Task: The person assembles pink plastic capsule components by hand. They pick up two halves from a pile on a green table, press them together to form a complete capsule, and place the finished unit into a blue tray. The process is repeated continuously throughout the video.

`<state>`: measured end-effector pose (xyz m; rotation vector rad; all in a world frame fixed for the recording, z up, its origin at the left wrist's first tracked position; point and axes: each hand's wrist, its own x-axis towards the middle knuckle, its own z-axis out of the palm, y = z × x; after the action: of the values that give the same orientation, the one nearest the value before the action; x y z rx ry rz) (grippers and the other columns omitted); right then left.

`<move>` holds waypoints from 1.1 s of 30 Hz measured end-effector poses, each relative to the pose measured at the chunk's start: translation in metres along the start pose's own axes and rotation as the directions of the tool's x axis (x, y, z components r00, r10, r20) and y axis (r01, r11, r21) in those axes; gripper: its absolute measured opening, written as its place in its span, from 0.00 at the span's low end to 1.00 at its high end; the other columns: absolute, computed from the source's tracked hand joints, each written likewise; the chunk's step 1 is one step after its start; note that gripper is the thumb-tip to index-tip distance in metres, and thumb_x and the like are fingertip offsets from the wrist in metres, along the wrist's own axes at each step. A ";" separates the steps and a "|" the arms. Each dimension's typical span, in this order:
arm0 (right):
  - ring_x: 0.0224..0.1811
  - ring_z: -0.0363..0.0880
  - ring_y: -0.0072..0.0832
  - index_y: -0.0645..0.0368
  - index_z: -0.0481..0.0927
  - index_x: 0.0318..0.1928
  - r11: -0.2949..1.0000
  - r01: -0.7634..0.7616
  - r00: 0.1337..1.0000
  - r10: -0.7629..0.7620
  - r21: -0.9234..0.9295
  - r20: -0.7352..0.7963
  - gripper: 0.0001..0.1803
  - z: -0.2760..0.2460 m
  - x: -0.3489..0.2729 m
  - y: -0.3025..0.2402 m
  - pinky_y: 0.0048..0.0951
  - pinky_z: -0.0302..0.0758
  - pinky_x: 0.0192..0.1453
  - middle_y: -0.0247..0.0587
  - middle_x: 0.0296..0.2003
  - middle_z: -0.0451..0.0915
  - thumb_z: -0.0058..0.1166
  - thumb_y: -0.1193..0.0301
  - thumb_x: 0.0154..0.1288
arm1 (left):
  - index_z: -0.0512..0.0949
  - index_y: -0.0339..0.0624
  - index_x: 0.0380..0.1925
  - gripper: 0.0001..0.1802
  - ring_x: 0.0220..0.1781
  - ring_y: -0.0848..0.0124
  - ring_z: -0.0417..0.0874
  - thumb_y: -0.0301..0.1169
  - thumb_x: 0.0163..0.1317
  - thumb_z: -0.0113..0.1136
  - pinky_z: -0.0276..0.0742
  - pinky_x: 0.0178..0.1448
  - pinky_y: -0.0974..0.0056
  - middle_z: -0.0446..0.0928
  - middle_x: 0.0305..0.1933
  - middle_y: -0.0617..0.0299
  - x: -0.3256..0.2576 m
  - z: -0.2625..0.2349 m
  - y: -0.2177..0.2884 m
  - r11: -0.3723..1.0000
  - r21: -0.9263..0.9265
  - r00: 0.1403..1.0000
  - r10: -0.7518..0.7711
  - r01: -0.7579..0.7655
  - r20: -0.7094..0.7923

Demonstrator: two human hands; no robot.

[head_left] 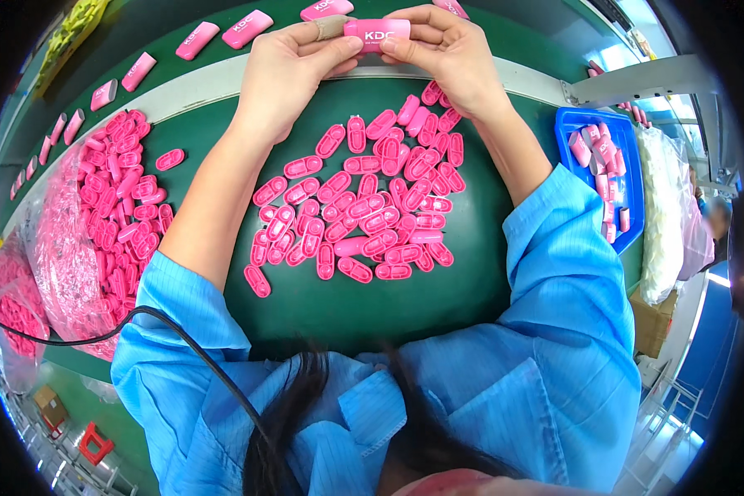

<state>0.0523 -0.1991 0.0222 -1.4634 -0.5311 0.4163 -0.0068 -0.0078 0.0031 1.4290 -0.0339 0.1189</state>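
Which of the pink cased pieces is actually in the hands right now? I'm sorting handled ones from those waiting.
The pink case at top centre, pinched between the left hand and right hand. The other cases lie untouched on the belt.

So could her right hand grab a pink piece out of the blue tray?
Probably yes, but not right now: the right hand is busy holding a pink case with the left hand. Nothing blocks the blue tray beside her elbow.

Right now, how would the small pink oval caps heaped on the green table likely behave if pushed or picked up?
The pink oval caps look like thin moulded plastic shells, so probably stiff and light. They lie loose and overlapping on the green table, so a push would likely scatter them, sliding rather than rolling. Their glossy finish suggests they could slip from a pinch.
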 end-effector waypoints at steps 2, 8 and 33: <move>0.43 0.81 0.22 0.67 0.76 0.49 0.999 0.028 1.000 -0.028 -0.035 0.003 0.14 0.002 -0.001 -0.005 0.23 0.79 0.48 0.40 0.42 0.83 0.59 0.79 0.64 | 0.73 0.26 0.56 0.24 0.41 0.74 0.84 0.29 0.62 0.64 0.81 0.49 0.72 0.83 0.43 0.55 -0.001 0.000 0.001 0.999 0.022 1.000 0.026 -0.026 0.000; 0.45 0.81 0.23 0.68 0.77 0.47 0.981 0.074 0.997 -0.072 -0.179 0.021 0.13 0.001 -0.004 -0.009 0.23 0.78 0.50 0.41 0.42 0.83 0.60 0.79 0.62 | 0.79 0.31 0.48 0.18 0.31 0.59 0.86 0.30 0.61 0.62 0.81 0.43 0.65 0.84 0.33 0.50 -0.017 0.013 0.017 0.674 0.710 0.962 0.272 -0.205 0.019; 0.34 0.82 0.41 0.66 0.78 0.36 0.496 0.157 0.941 -0.337 -0.854 -0.023 0.11 -0.061 0.057 0.005 0.37 0.78 0.40 0.52 0.30 0.82 0.57 0.68 0.61 | 0.81 0.38 0.38 0.10 0.36 0.62 0.83 0.29 0.56 0.65 0.78 0.41 0.63 0.80 0.37 0.55 -0.068 0.015 0.007 0.473 0.824 0.912 0.392 -0.313 0.121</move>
<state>0.1342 -0.2168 0.0207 -2.3010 -0.8457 -0.3012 -0.0742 -0.0262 0.0057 2.3843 -0.2372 0.6195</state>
